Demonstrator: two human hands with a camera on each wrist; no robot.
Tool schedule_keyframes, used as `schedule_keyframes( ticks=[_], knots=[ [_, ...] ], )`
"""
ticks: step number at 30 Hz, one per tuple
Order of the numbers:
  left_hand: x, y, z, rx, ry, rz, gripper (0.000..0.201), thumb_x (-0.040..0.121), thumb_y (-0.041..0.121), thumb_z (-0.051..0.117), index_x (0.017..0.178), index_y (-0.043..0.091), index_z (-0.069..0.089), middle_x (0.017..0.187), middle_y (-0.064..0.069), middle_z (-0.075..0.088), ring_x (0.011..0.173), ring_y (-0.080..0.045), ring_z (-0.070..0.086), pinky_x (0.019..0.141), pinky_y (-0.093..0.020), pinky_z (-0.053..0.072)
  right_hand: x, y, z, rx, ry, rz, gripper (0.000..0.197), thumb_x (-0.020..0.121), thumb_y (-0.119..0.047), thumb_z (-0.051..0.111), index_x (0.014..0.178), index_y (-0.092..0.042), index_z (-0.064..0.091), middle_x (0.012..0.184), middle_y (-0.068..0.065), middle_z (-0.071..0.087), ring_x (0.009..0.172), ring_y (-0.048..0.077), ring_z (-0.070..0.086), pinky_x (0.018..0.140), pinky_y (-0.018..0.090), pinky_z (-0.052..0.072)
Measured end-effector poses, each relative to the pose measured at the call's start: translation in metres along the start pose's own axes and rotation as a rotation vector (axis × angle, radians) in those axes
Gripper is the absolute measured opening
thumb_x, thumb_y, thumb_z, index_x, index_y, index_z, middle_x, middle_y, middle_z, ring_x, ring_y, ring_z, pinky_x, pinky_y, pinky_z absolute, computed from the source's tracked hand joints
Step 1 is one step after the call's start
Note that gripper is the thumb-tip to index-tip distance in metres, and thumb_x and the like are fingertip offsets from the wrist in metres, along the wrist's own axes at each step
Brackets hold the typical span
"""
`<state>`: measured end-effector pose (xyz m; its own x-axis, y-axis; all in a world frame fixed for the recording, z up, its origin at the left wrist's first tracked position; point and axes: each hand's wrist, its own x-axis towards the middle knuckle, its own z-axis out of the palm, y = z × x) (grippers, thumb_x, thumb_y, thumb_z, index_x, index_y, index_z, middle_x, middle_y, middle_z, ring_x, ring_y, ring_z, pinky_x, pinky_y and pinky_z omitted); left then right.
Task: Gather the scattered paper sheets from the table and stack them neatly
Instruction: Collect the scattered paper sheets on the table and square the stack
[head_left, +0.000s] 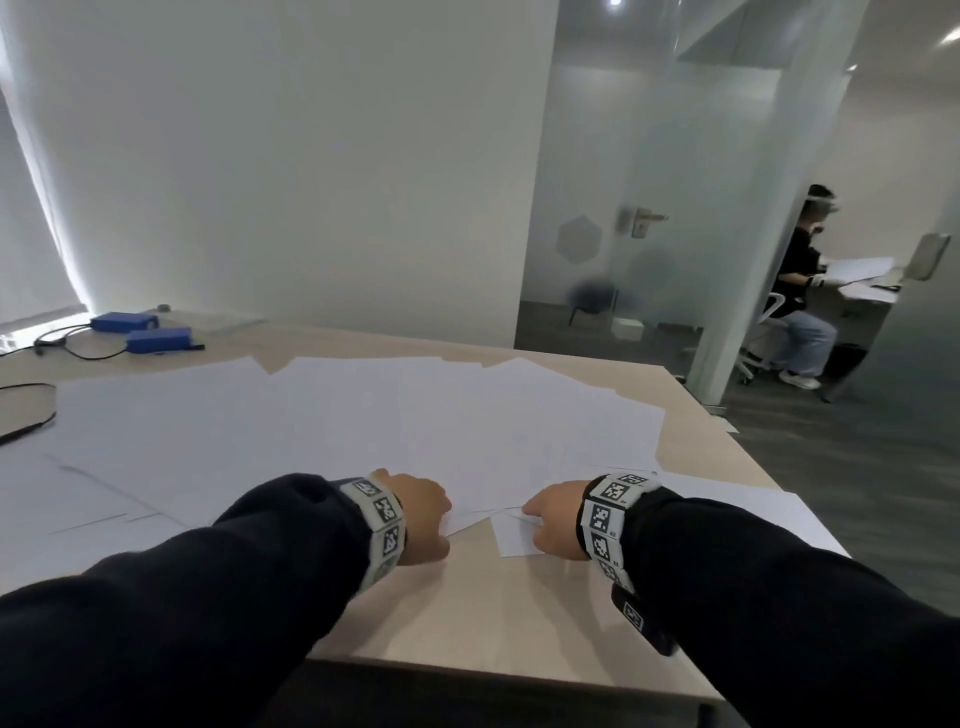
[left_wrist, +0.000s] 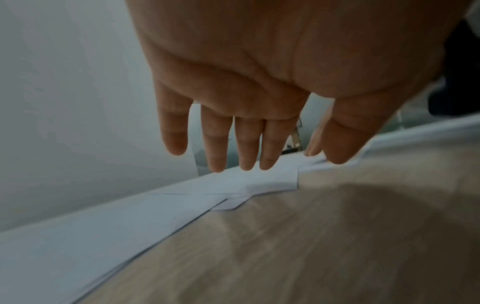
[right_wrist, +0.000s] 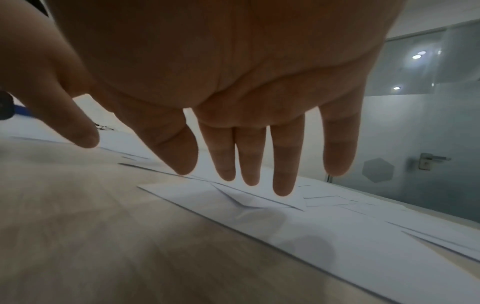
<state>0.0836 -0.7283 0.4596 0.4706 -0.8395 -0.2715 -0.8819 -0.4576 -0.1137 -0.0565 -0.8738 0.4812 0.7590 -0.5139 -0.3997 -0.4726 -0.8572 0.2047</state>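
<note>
Several white paper sheets (head_left: 337, 415) lie fanned and overlapping across the light wooden table (head_left: 467, 613). Both hands sit at the near edge of the spread, palms down. My left hand (head_left: 423, 512) has straight fingers reaching down to the sheets (left_wrist: 130, 222), and in the left wrist view this hand (left_wrist: 259, 144) holds nothing. My right hand (head_left: 550, 522) is over a small sheet corner. In the right wrist view its spread fingers (right_wrist: 249, 160) hang just over the paper (right_wrist: 324, 232). I cannot tell whether the fingertips touch it.
Two blue boxes (head_left: 140, 330) with cables lie at the far left of the table, and a black cable (head_left: 31, 410) lies at the left edge. The table's right edge (head_left: 753, 467) drops to grey carpet. A person (head_left: 800, 291) sits behind a glass partition at the back right.
</note>
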Motion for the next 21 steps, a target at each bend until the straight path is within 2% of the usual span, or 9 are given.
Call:
schedule_keyframes(
  ticks=[2,4,7,10,13,17,21],
  knots=[
    [0.007,0.005,0.007,0.086,-0.032,0.034,0.061,0.088,0.060,0.043,0.135,0.022,0.051,0.149,0.004,0.045,0.131,-0.027,0.049,0.106,-0.047,0.036,0.004,-0.005,0.001,-0.054,-0.044,-0.006,0.045,0.097,-0.030,0.037,0.138,-0.018,0.053,0.145,0.004,0.053,0.131,0.028,0.052,0.106,0.038,0.041],
    [0.010,0.010,0.014,0.057,-0.043,0.034,0.071,0.083,0.070,0.045,0.132,0.018,0.052,0.143,0.002,0.049,0.124,-0.030,0.054,0.101,-0.046,0.041,0.007,-0.009,0.005,-0.082,-0.072,-0.014,0.043,0.095,-0.034,0.037,0.128,-0.015,0.058,0.134,0.005,0.061,0.122,0.030,0.057,0.097,0.037,0.043],
    [0.007,0.012,0.023,0.001,-0.051,0.008,0.087,0.079,0.076,0.046,0.143,0.017,0.042,0.153,0.004,0.039,0.129,-0.030,0.050,0.102,-0.045,0.041,0.006,-0.009,0.011,-0.124,-0.086,-0.020,0.051,0.093,-0.046,0.038,0.130,-0.017,0.057,0.134,0.004,0.060,0.122,0.031,0.057,0.099,0.042,0.044],
    [-0.001,0.009,0.026,-0.041,-0.044,0.012,0.093,0.076,0.077,0.043,0.147,0.017,0.038,0.156,0.004,0.035,0.132,-0.028,0.048,0.106,-0.049,0.041,0.000,-0.009,0.012,-0.140,-0.084,-0.032,0.054,0.094,-0.051,0.038,0.130,-0.016,0.057,0.135,0.005,0.060,0.122,0.031,0.056,0.095,0.042,0.042],
    [-0.012,0.010,0.028,-0.038,-0.043,0.019,0.092,0.074,0.075,0.043,0.145,0.016,0.041,0.154,0.003,0.038,0.130,-0.028,0.050,0.105,-0.049,0.042,-0.008,-0.012,0.017,-0.148,-0.071,-0.043,0.060,0.091,-0.060,0.038,0.129,-0.018,0.057,0.133,0.005,0.060,0.120,0.031,0.057,0.094,0.043,0.042],
    [-0.030,0.017,0.033,-0.026,-0.038,0.042,0.091,0.069,0.078,0.043,0.136,0.017,0.049,0.147,0.003,0.043,0.121,-0.028,0.056,0.100,-0.048,0.045,-0.023,-0.018,0.027,-0.149,-0.053,-0.052,0.077,0.085,-0.073,0.034,0.137,-0.019,0.053,0.139,0.004,0.057,0.123,0.031,0.056,0.101,0.047,0.043],
    [-0.047,0.030,0.046,-0.034,0.026,0.059,0.088,0.070,0.079,0.049,0.131,0.016,0.051,0.135,-0.001,0.048,0.115,-0.029,0.055,0.097,-0.047,0.046,-0.043,-0.025,0.037,-0.128,-0.025,-0.085,0.087,0.083,-0.081,0.028,0.139,-0.019,0.051,0.142,0.005,0.055,0.125,0.030,0.054,0.102,0.047,0.042]
  ],
)
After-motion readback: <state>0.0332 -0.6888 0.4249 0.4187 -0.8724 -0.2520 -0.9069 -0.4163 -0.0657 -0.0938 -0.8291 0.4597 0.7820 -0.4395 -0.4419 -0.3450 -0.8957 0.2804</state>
